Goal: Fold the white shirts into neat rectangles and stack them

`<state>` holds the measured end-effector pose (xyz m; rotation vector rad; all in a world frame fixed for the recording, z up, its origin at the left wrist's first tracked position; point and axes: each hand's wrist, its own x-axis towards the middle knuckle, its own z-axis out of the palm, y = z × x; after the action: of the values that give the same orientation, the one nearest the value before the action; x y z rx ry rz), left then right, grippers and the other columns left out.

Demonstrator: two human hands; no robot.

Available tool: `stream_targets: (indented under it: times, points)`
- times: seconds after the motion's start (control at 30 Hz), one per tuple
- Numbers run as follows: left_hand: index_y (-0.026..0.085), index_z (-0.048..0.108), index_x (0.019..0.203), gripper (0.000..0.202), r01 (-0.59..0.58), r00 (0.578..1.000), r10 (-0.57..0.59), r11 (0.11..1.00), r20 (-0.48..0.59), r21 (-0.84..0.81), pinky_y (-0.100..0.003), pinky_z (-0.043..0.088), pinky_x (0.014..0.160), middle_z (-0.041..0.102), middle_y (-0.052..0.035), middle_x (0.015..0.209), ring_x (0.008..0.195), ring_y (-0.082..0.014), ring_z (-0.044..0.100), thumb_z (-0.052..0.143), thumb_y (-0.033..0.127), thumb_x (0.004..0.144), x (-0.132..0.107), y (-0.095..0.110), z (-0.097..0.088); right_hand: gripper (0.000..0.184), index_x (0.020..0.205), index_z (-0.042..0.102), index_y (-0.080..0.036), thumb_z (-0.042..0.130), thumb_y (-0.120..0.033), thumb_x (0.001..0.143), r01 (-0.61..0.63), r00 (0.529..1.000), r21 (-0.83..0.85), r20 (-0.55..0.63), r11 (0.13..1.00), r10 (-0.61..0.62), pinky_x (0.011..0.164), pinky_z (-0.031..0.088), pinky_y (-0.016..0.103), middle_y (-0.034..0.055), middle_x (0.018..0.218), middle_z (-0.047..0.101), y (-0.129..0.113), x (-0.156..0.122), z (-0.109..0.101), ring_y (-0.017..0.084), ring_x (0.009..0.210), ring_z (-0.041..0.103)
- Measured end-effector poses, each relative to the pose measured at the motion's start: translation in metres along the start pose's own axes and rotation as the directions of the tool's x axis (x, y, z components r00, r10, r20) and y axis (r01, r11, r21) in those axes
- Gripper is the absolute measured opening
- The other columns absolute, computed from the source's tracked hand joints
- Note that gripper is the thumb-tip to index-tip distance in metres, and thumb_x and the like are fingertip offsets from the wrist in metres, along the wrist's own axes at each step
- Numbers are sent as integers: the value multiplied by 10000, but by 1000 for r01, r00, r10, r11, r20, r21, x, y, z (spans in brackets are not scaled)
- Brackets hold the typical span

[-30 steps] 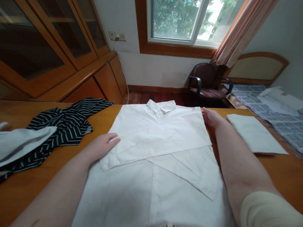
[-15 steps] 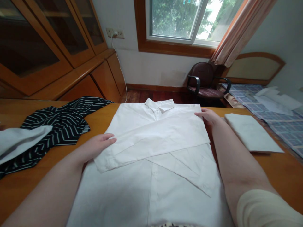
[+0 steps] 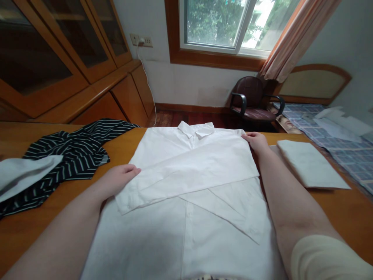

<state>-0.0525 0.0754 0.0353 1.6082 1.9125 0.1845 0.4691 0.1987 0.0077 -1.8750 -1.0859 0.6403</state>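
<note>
A white collared shirt (image 3: 186, 167) lies front up on the wooden table, its collar pointing away from me and both sleeves crossed over its chest. At the shirt's left edge, my left hand (image 3: 124, 177) pinches the cloth between thumb and fingers. My right hand (image 3: 256, 142) is closed on the shirt near the right shoulder, with the fingertips at the fabric edge. The lower part of the shirt spreads toward me, between my forearms.
A black-and-white striped garment (image 3: 70, 151) lies on the table (image 3: 349, 221) at left, with a white cloth (image 3: 26, 171) over it. At right sits a folded white cloth (image 3: 311, 163). Beyond are a chair (image 3: 253, 97), a bed (image 3: 335, 136) and a wooden cabinet (image 3: 96, 101).
My right hand has shifted slightly right and its fingers have closed on the shoulder edge. The fingers of my left hand have drawn together on the left edge.
</note>
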Motion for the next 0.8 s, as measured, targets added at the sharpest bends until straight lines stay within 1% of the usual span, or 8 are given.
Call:
stream_targets:
  times: [0.1, 0.2, 0.3, 0.37, 0.43, 0.53, 0.67, 0.8]
  points:
    - [215, 616, 694, 428, -3, 1000, 1, 992, 15, 130, -294, 419, 608, 664, -18, 705, 735, -240, 621, 441, 601, 754, -2, 6, 1, 266, 833, 654, -164, 751, -234, 595, 49, 999, -80, 18, 996, -48, 625, 480, 276, 32, 743, 673, 5, 5, 3, 144, 618, 580]
    - [217, 610, 705, 415, -15, 1000, 13, 991, 12, 135, -286, 400, 596, 668, -19, 729, 738, -229, 616, 432, 587, 765, -4, 9, 1, 373, 982, 647, -175, 727, -249, 625, 156, 986, -246, -18, 957, -165, 745, 492, 308, 58, 905, 694, 7, 8, 5, 179, 766, 621]
    - [219, 605, 705, 419, -19, 1000, 18, 991, 5, 136, -281, 389, 581, 665, -20, 726, 728, -228, 615, 428, 593, 767, -4, 9, 1, 283, 935, 690, -183, 682, -323, 689, 222, 973, -452, 39, 864, -229, 823, 472, 350, 87, 981, 688, 5, 7, 3, 232, 878, 615]
    - [217, 603, 699, 422, -23, 1000, 23, 990, -1, 139, -280, 383, 570, 661, -26, 714, 716, -230, 615, 429, 597, 764, -4, 9, 1, 248, 905, 719, -188, 650, -346, 727, 276, 958, -545, 91, 792, -271, 850, 457, 360, 103, 1042, 668, 4, 6, 2, 254, 929, 603]
    - [215, 606, 700, 415, -27, 1000, 29, 989, -10, 143, -281, 377, 563, 661, -33, 708, 706, -230, 612, 439, 592, 755, -4, 10, 1, 264, 952, 728, -201, 624, -339, 751, 331, 936, -575, 101, 748, -337, 855, 454, 351, 96, 1084, 646, 2, 4, 0, 252, 943, 597]
    - [217, 612, 713, 408, -27, 999, 31, 987, -22, 160, -283, 373, 563, 660, -35, 710, 697, -227, 605, 445, 587, 748, -5, 12, 0, 264, 963, 733, -220, 600, -340, 769, 382, 908, -573, 86, 725, -411, 840, 458, 331, 75, 1056, 639, -2, 0, 0, 233, 915, 601]
    - [217, 613, 725, 408, -29, 999, 32, 984, -19, 174, -287, 380, 577, 653, -33, 709, 697, -225, 601, 436, 583, 755, -6, 15, -1, 236, 868, 753, -212, 568, -332, 786, 387, 915, -601, 159, 699, -370, 853, 449, 328, 82, 1003, 660, -1, -1, 1, 242, 917, 601]
    - [222, 612, 725, 413, -23, 1000, 26, 982, -10, 185, -282, 374, 569, 659, -28, 720, 699, -219, 600, 428, 590, 764, -6, 13, -1, 258, 914, 749, -200, 559, -318, 786, 347, 934, -609, 155, 713, -321, 870, 445, 341, 87, 1016, 676, 4, 4, 1, 246, 927, 602]
